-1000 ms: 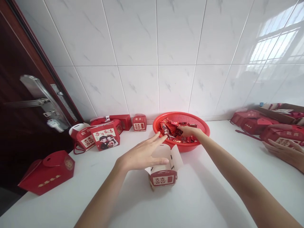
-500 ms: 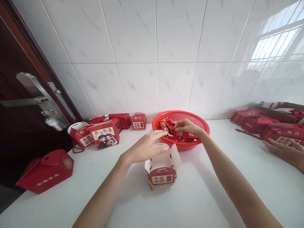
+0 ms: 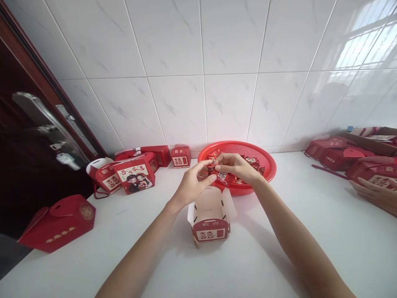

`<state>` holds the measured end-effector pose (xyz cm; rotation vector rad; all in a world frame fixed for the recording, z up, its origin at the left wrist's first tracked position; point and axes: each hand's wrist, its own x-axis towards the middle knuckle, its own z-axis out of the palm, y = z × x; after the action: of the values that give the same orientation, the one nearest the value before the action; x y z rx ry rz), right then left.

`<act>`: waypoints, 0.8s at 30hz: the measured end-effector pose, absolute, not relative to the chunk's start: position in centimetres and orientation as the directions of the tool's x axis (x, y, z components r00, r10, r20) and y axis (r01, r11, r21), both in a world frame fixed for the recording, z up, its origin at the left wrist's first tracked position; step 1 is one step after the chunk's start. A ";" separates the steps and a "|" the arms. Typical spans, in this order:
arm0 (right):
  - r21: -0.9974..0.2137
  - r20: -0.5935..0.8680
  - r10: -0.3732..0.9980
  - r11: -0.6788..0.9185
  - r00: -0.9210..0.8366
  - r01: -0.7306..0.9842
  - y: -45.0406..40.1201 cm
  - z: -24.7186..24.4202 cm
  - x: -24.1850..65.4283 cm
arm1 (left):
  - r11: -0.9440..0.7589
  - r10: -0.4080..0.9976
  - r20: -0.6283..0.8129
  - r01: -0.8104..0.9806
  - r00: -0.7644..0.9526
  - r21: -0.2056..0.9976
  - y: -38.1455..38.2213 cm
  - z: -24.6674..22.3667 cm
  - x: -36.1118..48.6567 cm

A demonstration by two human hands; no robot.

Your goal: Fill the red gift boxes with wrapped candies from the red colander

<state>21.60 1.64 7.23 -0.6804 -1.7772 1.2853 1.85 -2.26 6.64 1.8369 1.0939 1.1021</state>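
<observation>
My left hand (image 3: 196,182) and my right hand (image 3: 235,166) meet over the near left part of a red plastic basket (image 3: 269,171). Between their fingertips is a small red wrapped candy (image 3: 213,169), partly covered by the fingers. The right hand pinches it, and the left fingers and thumb close around its other side. Below the basket heap of wrapped candies (image 3: 223,178), an open gift box (image 3: 211,231), red outside and white inside, stands with its flaps spread. Its visible inside shows bare white card.
At left stand a closed red box (image 3: 63,223), a box with a cartoon couple (image 3: 136,178) and a small red box (image 3: 180,156). More red boxes (image 3: 338,155) sit at right beside another person's hand (image 3: 375,194). A tiled wall (image 3: 229,111) bounds the back.
My right hand has moved left from the candies to my left hand, carrying a candy. My left hand's fingers have closed in towards it. The view has shifted slightly.
</observation>
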 end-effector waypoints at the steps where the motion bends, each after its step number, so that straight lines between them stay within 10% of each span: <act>1: -0.942 0.303 0.808 0.334 -0.505 -0.030 1.6 7.2 21.6 | -0.363 0.916 0.288 0.270 0.280 0.892 -2.0 6.5 1.9; 24: -0.928 0.361 0.928 0.347 0.095 0.137 4.0 4.8 21.7 | -0.335 0.904 0.283 0.118 0.320 0.935 4.2 4.8 3.2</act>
<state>21.66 3.96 4.76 -1.0721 -1.3556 0.7956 3.19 4.23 4.77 1.6982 0.9288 1.1118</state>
